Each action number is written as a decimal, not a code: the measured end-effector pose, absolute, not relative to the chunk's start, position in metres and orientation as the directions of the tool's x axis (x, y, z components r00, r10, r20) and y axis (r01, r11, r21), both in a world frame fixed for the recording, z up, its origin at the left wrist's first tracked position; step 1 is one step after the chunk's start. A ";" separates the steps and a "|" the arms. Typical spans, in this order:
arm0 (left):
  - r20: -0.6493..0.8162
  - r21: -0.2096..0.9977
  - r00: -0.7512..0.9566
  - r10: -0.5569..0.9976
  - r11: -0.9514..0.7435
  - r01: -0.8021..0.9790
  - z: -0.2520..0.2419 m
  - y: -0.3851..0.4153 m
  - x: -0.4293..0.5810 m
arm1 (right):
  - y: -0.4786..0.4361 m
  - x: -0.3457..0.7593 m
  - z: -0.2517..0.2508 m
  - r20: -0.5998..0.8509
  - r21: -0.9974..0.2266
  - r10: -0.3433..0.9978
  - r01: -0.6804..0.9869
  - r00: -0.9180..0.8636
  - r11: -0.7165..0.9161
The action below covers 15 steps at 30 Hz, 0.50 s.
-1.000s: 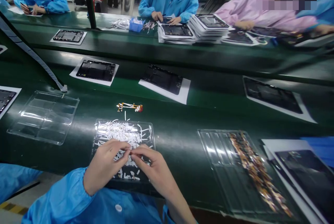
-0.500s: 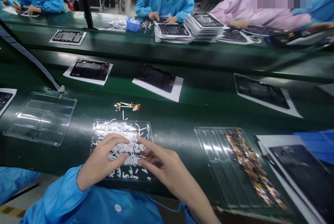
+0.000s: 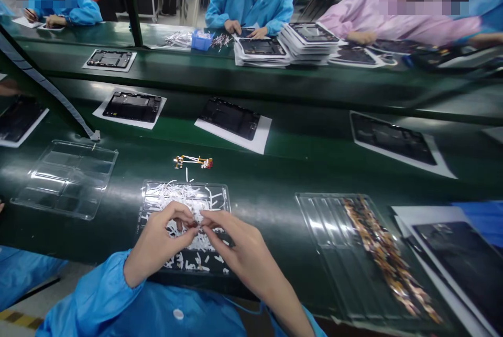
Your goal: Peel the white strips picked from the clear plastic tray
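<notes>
Holding left hand (image 3: 159, 242) and right hand (image 3: 243, 248) practically tip to tip over a clear tray (image 3: 223, 193) littered with white strips (image 3: 167, 191). Curling both into nearly closed pinches, honestly can't tell on what, if anything, way too tiny to see. Facing one orange-white part (image 3: 206, 163) just beyond the tray.

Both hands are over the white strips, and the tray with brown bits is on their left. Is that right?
No: the head view shows the tray with brown bits on their right. The left hand and right hand are indeed over the white strips.
</notes>
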State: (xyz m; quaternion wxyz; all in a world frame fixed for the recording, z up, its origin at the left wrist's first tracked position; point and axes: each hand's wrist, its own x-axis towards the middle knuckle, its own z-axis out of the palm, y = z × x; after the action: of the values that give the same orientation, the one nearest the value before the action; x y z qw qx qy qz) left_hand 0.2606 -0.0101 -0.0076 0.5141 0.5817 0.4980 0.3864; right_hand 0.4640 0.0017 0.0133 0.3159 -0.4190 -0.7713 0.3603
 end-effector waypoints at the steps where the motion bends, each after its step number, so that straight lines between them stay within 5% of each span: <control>1: -0.053 0.982 0.205 0.977 0.014 0.189 -0.008 -0.010 0.262 | 0.002 0.462 0.013 0.188 -0.819 0.873 0.419 -0.450 0.393; 15: -0.043 0.978 0.135 0.990 0.014 0.207 -0.016 -0.011 0.265 | -0.003 0.454 0.001 0.235 -0.648 0.869 0.596 -0.436 0.475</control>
State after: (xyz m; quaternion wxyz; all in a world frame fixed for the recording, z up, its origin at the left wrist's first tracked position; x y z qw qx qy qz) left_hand 0.2653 -0.0107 -0.0164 0.4863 0.5755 0.5201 0.4023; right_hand 0.4541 -0.0026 0.0013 0.2801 -0.4511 -0.8117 0.2432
